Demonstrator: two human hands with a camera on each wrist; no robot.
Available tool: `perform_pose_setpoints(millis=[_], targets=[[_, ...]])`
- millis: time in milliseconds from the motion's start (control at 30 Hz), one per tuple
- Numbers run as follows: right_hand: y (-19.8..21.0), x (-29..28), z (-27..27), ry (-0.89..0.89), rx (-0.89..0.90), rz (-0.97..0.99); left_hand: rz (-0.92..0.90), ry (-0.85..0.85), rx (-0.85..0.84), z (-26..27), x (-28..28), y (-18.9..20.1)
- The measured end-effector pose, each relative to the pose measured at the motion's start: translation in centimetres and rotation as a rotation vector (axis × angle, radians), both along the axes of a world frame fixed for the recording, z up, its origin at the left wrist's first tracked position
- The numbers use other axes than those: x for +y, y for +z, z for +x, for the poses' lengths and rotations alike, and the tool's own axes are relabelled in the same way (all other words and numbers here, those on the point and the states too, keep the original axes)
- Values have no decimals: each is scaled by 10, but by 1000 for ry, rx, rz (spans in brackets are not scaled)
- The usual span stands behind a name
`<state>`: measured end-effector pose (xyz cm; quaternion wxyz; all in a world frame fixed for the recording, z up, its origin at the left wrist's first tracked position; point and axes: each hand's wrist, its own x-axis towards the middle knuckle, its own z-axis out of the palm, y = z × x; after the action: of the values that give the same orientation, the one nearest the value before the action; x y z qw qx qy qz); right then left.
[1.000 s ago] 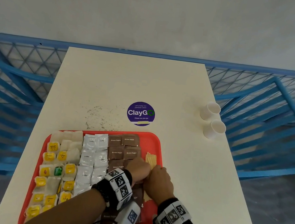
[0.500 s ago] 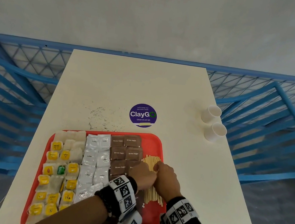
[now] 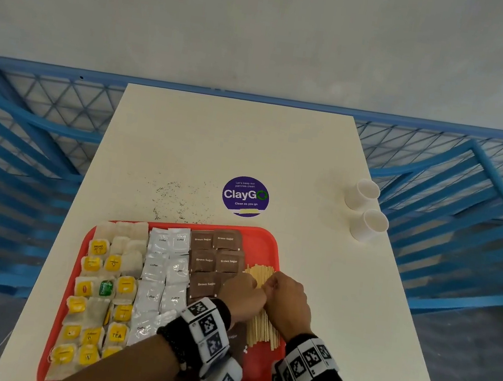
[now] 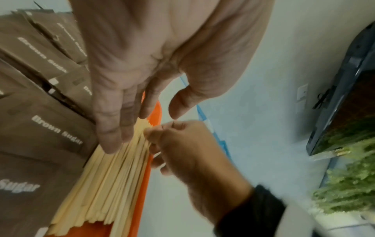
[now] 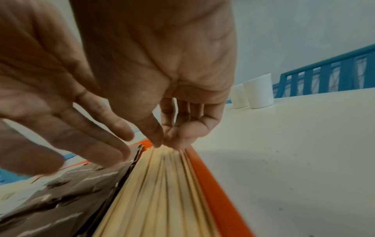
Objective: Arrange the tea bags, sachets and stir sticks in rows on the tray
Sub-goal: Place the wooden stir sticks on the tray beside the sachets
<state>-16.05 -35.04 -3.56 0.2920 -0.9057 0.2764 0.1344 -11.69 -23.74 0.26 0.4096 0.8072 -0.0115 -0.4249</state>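
The stir sticks point(image 3: 262, 324) were thin pale wood strips, bunched side by side in the right-hand strip of the red tray point(image 3: 264, 240), squeezed between the brown sugar sachets point(image 3: 214, 261) and the tray's right rim. Their long axis ran near-to-far, from the person toward the far end of the table point(image 3: 218, 140), fanning out a bit at the near ends.

The left hand point(image 3: 242, 295) sat on the bundle's left side, fingers straight and close together, tips pressing down on the sticks next to the brown sachets, thumb sticking out free. The right hand point(image 3: 286, 298) was on the bundle's right edge, fingers curled in with the tips bunched on the sticks; looked like a pinch, though the right wrist view was kinda blurry.

Rest of the tray: white sachets point(image 3: 164, 271) in a column left of the brown ones, then tea bags point(image 3: 100, 292) with yellow tags on the far left. Two white cups point(image 3: 367, 209) stood over by the table's right edge, and a purple sticker point(image 3: 245, 196) sat just beyond the tray.
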Motion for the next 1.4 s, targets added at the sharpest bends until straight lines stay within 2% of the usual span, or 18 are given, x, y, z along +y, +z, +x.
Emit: perform_pose_setpoints(millis=[100,233,400,500,567,633,733,767,900,1000,1200,1400], targets=[[3,-12,-10,-73,-71,-18,-122,35,-2,6,29,25],[2,-34,-44,-99,-42,37,-144,82,-196,24,111,55],[-3,-42,-91,-24,97,164,105,337,-140,14,237,36],[-2,-30,-101,-15,203,315,290,480,-79,-14,290,10],[-4,-22,-102,9,218,329,388,551,-72,-37,312,-7],[-8,-18,-101,13,219,302,421,587,-42,-54,323,-23],[-14,-16,-98,-2,235,259,296,706,167,-63,316,-31],[-15,-17,-98,0,236,243,256,720,190,-62,313,-33],[-13,-15,-87,-21,247,259,207,731,69,-52,319,-46],[-8,-11,-65,12,223,262,221,656,18,-32,326,-50],[-9,-9,-3,-41,185,267,213,538,-90,36,327,-53],[-16,-7,48,-195,96,257,224,516,-147,99,318,-65]])
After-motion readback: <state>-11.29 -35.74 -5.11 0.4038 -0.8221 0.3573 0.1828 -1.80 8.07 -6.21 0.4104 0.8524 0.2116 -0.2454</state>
